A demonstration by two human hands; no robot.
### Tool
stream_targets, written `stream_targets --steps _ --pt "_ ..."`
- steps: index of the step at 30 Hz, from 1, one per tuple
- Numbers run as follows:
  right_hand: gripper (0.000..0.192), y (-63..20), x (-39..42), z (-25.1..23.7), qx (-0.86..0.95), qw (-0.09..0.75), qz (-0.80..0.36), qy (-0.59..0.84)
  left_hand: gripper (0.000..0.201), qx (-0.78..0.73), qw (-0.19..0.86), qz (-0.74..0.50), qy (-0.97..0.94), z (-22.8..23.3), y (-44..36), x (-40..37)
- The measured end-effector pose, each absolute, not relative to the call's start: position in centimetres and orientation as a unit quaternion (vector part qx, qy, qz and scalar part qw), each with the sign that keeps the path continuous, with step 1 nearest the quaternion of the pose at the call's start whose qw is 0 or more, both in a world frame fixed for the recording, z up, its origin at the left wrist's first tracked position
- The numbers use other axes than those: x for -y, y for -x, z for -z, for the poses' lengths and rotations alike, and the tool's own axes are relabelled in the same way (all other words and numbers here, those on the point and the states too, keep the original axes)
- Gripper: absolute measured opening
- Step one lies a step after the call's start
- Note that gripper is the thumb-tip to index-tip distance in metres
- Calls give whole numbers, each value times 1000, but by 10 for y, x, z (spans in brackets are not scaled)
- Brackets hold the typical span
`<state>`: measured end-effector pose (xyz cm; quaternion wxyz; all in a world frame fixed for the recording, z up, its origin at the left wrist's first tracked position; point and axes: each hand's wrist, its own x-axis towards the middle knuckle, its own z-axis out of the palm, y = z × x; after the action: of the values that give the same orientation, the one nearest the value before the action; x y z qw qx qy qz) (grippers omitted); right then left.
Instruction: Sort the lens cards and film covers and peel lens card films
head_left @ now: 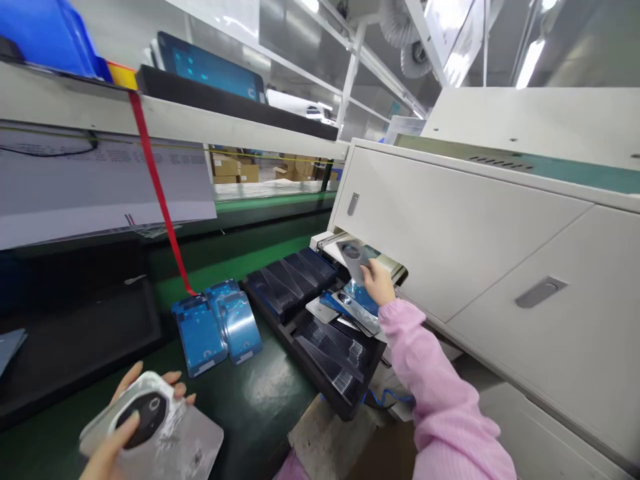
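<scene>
Fingers of my right hand point(379, 283) pinch a phone cover point(351, 256) at the belt point(391, 264); my left hand point(111, 450) clasps a second cover point(185, 433). I'd judge it unfinished: loose covers point(354, 312) remain by the tray's point(300, 358) right edge.

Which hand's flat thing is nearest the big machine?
The grey panel in the right hand, beside the white machine. The silvery panel in the left hand is over the green table.

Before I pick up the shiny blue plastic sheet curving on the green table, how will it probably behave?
The shiny blue plastic sheet would probably flex, since its surface visibly bows. It looks thin, so likely light. Its glossy highlights suggest it may be slippery.
</scene>
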<state>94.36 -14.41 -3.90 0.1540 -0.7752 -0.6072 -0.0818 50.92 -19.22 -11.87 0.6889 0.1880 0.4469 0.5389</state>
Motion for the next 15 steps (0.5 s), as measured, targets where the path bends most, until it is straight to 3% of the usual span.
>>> stream_targets --steps 2,5,7,9,11,15 --pt "37 -917 156 33 624 246 7 741 65 -412 735 -522 -132 104 -519 178" --pt "31 -870 177 32 620 427 -267 601 59 -326 780 -521 -116 87 -542 168" --pt "28 -839 189 36 598 457 -376 541 54 -273 803 -513 -134 83 -559 167" --pt "28 -809 198 43 621 435 -338 559 52 -246 806 -518 -147 84 -572 168" --pt "30 -777 206 55 678 393 -220 581 52 -242 787 -545 -160 89 -582 167" --pt "40 -709 222 84 769 269 -61 576 60 -238 746 -597 -174 101 -591 168"
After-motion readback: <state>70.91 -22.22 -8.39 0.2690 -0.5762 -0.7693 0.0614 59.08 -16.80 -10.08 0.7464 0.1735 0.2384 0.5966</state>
